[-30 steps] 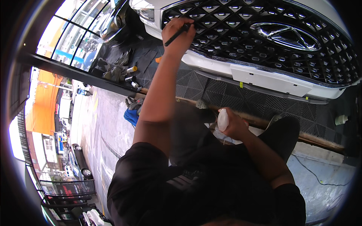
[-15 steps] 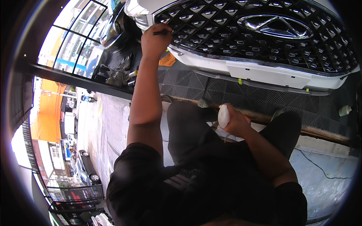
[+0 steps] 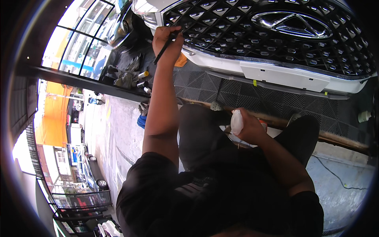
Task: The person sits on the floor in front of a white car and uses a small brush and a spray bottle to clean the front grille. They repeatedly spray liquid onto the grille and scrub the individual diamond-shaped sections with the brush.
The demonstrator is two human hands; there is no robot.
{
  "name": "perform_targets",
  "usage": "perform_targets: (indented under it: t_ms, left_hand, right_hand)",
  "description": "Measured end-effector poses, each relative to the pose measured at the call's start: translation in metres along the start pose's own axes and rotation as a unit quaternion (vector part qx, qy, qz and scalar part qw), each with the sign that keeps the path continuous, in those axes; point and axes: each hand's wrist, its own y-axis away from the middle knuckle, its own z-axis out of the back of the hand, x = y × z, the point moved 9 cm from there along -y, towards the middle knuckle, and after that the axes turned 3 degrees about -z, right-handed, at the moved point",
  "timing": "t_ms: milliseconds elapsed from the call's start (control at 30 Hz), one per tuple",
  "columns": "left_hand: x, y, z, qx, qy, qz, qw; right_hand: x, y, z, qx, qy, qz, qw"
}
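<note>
My left hand (image 3: 167, 47) is raised at the left end of a car's black grille (image 3: 233, 37), fingers closed around a slim black tool (image 3: 161, 53). Its handle slants back across the wrist, while the working end is lost against the dark grille. Low between my knees, my right hand (image 3: 252, 129) is wrapped around a whitish translucent bottle (image 3: 236, 122). A bit of orange-red (image 3: 263, 125) shows beyond those fingers; I cannot tell whether it belongs to the bottle.
Below the grille runs a white bumper (image 3: 221, 66) above ribbed dark floor tiles (image 3: 197, 81). An orange cloth (image 3: 181, 61) lies under its left corner. Bottles or cans (image 3: 143, 74) stand left of my forearm. A small pale bottle (image 3: 364, 116) is far right; a black cable (image 3: 335, 177) crosses the grey floor.
My left wrist has turned, so the black tool's handle now slants down toward my forearm. The right hand keeps its hold on the bottle. The whole view has shifted slightly.
</note>
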Motion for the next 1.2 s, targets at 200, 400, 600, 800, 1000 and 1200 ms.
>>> perform_targets:
  t_ms: [200,400,600,800,1000,1200]
  left_hand:
    - [-0.022,-0.019,-0.014,-0.024,-0.157,-0.156,0.975]
    - [-0.028,-0.014,-0.025,-0.048,-0.076,-0.102,0.991]
    - [0.01,-0.012,-0.01,-0.045,-0.132,-0.056,0.989]
    - [0.066,0.049,-0.034,-0.148,0.291,0.275,0.904]
    - [-0.011,0.038,-0.086,-0.178,0.426,0.309,0.831]
    - [0.02,0.034,-0.036,-0.225,-0.001,0.094,0.97]
  right_hand:
    - [-0.01,-0.004,-0.007,0.0,0.006,0.01,1.0]
    - [-0.001,0.004,0.004,-0.003,-0.013,-0.009,1.0]
    - [-0.005,-0.003,-0.008,0.003,-0.005,0.02,1.0]
    - [0.006,0.003,-0.003,0.003,0.029,0.011,1.0]
    - [0.003,0.002,-0.005,-0.001,0.019,0.025,1.0]
    - [0.006,0.001,-0.006,-0.008,0.013,0.079,0.997]
